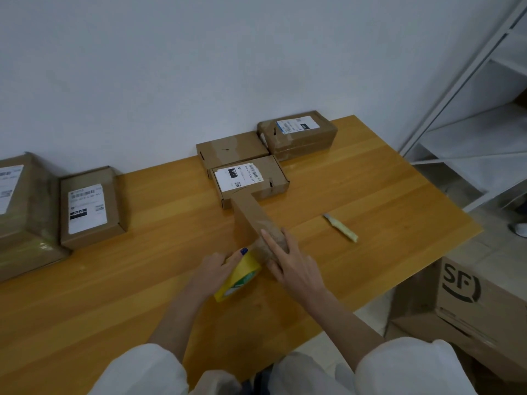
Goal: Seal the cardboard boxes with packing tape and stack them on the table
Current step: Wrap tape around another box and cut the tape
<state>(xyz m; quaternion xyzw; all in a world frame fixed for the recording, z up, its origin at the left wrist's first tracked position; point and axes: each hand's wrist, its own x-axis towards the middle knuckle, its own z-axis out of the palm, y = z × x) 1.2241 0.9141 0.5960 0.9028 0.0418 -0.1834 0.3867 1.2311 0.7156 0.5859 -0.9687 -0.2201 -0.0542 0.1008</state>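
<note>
Stood by the table (114, 280), I saw the person busy w/ a long narrow box (247, 216). It lay on the wood right in front of them, its far end against a flat labelled box (248, 179).

The L hand (216, 266) gripped the yellow tape roll (242, 277), fingers curled round it, a blue-painted nail showing on top. The roll sat low to the table, just beside the near end of the long box. The R hand (291, 263) lay on that near end, its fingers (269, 240) straight and a bit spread, pressing flat and pinching nothing. The cardboard under them looked glossy, so prob. a strip of tape was being smoothed down. It was blurry tho, and I couldn't tell where the strip stopped.

Step in hand, imo: sealing this box, w/ the tape run to the near end and not yet cut from the roll.

The next move would call for severing the strip. A small knife (340, 227) lay to the right, well apart from both hands, so the R hand would have to come off the box to fetch it while the L hand held the tape taut. After that, rub the loose end down over the edge, then lift the box onto a pile.

As for stacking, not much looked done. A taped box (298, 134) sat at the back by the wall, poss. on top of another, but I couldn't be sure. Two more boxes (91, 206) waited at the far left of the table.
</note>
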